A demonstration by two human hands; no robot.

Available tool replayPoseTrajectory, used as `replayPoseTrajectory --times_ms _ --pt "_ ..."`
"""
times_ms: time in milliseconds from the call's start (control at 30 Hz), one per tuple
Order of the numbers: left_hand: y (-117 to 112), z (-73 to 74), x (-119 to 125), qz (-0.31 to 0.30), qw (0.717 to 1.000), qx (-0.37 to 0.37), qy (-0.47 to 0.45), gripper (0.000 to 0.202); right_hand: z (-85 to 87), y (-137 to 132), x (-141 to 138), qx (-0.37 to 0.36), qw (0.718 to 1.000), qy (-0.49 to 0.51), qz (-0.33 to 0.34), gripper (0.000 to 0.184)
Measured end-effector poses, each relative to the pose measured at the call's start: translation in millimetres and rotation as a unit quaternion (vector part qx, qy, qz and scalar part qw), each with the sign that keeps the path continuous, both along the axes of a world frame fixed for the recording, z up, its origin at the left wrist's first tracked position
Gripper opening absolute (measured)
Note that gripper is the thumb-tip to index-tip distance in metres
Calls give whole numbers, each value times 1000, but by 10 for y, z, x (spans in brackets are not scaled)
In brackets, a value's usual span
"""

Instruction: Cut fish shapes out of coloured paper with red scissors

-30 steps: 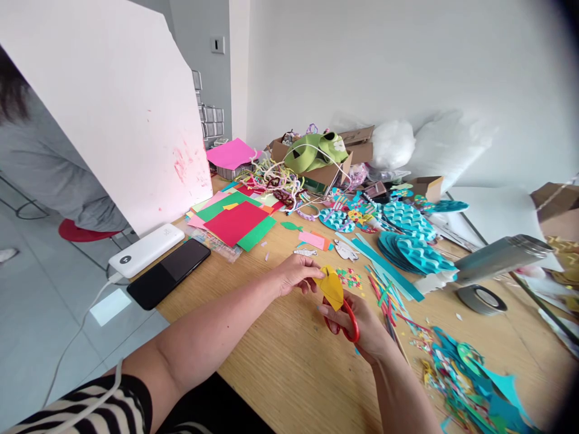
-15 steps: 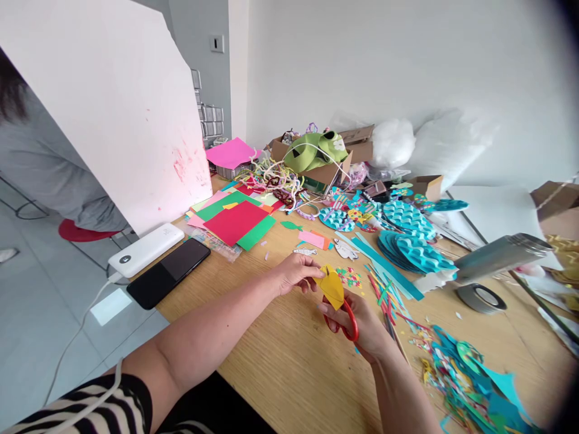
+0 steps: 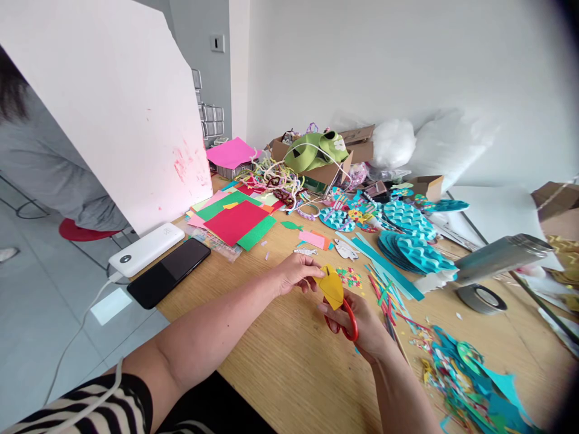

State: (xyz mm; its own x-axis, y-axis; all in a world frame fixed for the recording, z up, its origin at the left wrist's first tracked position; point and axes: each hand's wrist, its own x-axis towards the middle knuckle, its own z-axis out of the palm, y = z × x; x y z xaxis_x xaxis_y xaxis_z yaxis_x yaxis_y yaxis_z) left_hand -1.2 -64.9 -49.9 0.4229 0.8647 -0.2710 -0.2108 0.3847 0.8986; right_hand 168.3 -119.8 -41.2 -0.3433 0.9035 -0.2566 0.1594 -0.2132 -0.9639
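A: What does the left hand [image 3: 296,272] have?
B: Its thumb and fingers pinch the paper [image 3: 332,286], a yellow folded piece, by its 9 o'clock edge. The piece is held just above the desk [image 3: 280,361], near the front.
A: How will it handle?
B: Light, thin and floppy, I'd judge, and quick to crease. A pinch close to the blades suits it best.
A: Which way does it lie?
B: Its long axis runs about 11 to 5 o'clock, with the narrow end at 5, meeting the scissors [image 3: 346,319].
A: And the right hand [image 3: 366,331]?
B: At 5 o'clock from the paper, closed through the red handles. The paper hides the blades.
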Motion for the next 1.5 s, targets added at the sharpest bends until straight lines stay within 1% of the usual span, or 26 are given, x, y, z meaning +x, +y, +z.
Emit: replayPoseTrajectory --times_ms 267,500,667,933,1300,1500 --pt "-6 9 -4 5 1000 7 1 21 -32 2 15 4 1000 -14 6 40" --pt "0 -17 -2 1 1000 7 2 23 34 -2 -22 1 1000 -25 2 43" --pt "4 -18 -4 1 1000 6 8 26 63 -6 -34 9 1000 -26 5 41" --pt "-1 -8 -3 1 1000 9 1 23 86 -25 -45 9 999 -32 1 41" --pt "-1 13 -14 -3 1000 6 6 23 79 -19 -39 7 999 -35 -2 39" --pt "-5 20 -7 5 1000 5 12 21 66 -22 -48 -1 999 -38 -8 42"
